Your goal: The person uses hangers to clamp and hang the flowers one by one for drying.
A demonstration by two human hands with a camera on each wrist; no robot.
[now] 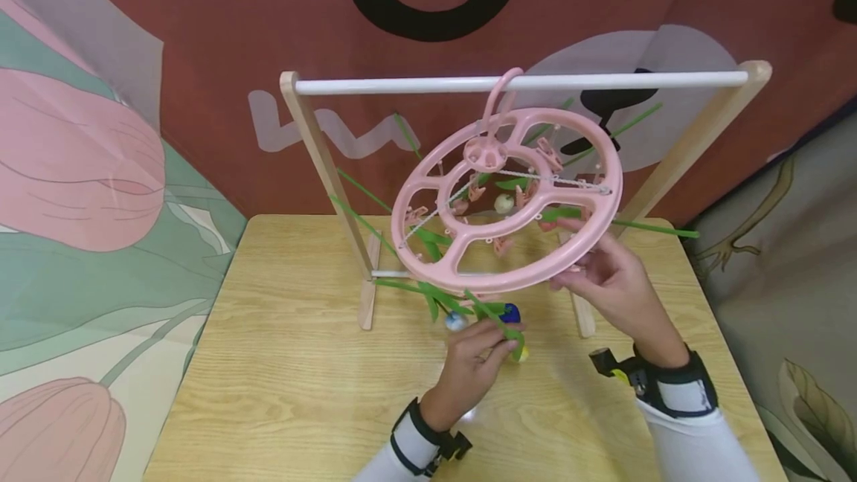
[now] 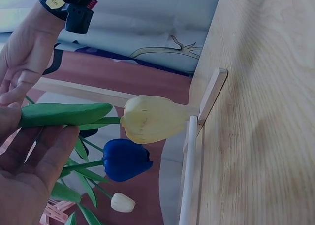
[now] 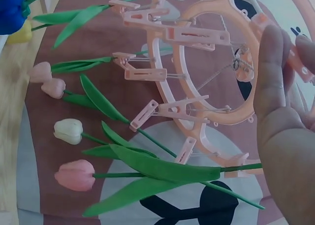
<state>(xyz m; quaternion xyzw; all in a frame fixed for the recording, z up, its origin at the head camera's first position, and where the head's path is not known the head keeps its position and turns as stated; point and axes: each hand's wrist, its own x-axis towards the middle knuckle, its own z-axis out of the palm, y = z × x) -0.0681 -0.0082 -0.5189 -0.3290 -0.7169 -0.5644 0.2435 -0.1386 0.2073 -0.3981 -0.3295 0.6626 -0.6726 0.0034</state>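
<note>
My left hand (image 1: 478, 363) pinches a yellow tulip (image 2: 152, 119) by its green leaf and stem, below the front of a pink round clip hanger (image 1: 428, 274). The bloom points down toward the table. My right hand (image 1: 616, 285) is at the hanger's right front rim, pinching a pink clothespin (image 3: 299, 65) between thumb and fingers. Other tulips hang head down from the hanger's clips: a blue tulip (image 2: 127, 160) beside the yellow one, a white tulip (image 3: 68, 131), a pink tulip (image 3: 75, 175) and several more.
The hanger's hook (image 1: 498, 91) goes over the white bar (image 1: 402, 85) of a wooden stand (image 1: 328, 169). The stand rests on a wood-grain table (image 1: 281, 393). Behind it hangs a printed cloth (image 1: 268, 13). Green stems stick out around the hanger.
</note>
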